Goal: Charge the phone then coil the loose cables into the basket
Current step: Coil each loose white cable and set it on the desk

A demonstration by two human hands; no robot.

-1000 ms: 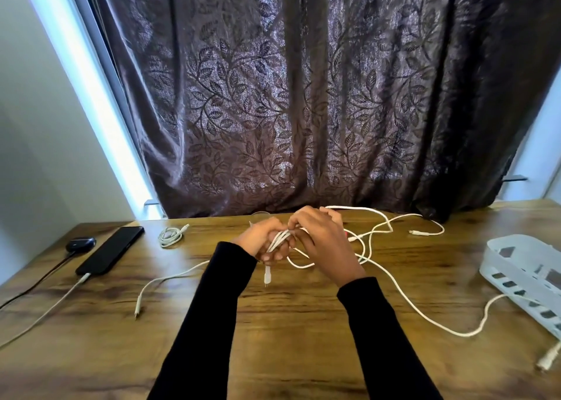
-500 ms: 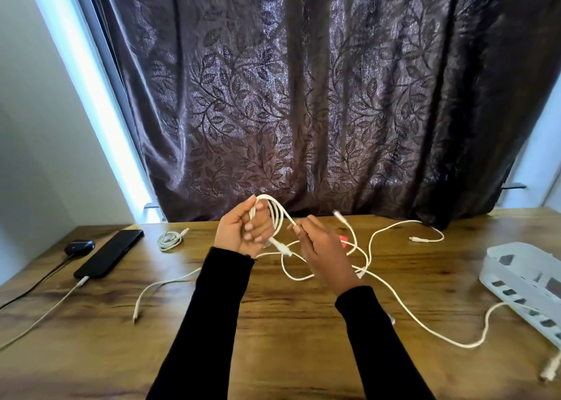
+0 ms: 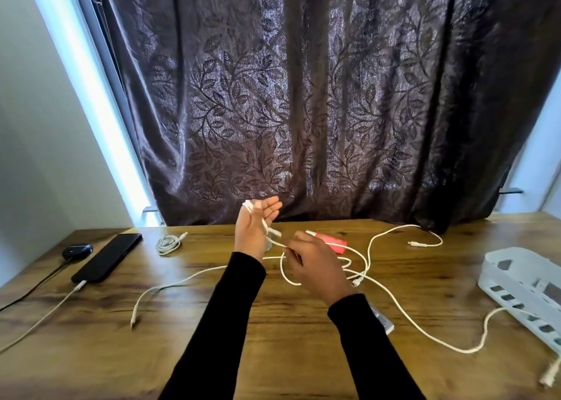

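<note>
The left hand had opened, cable loops draped loosely; the right hand pinched the cable, so coiling was unfinished.

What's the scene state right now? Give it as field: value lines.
phone: flat at table's left, cable plugged into its near end
coiled cable: already wound, on table right of phone, not in basket
left hand: raised, palm open, white cable looped over it
right hand: pinches the same cable lower down
basket: right table edge, a cable trails out of it
red item: behind right hand, identity unclear
table: wood, loose white cables strewn across
</note>
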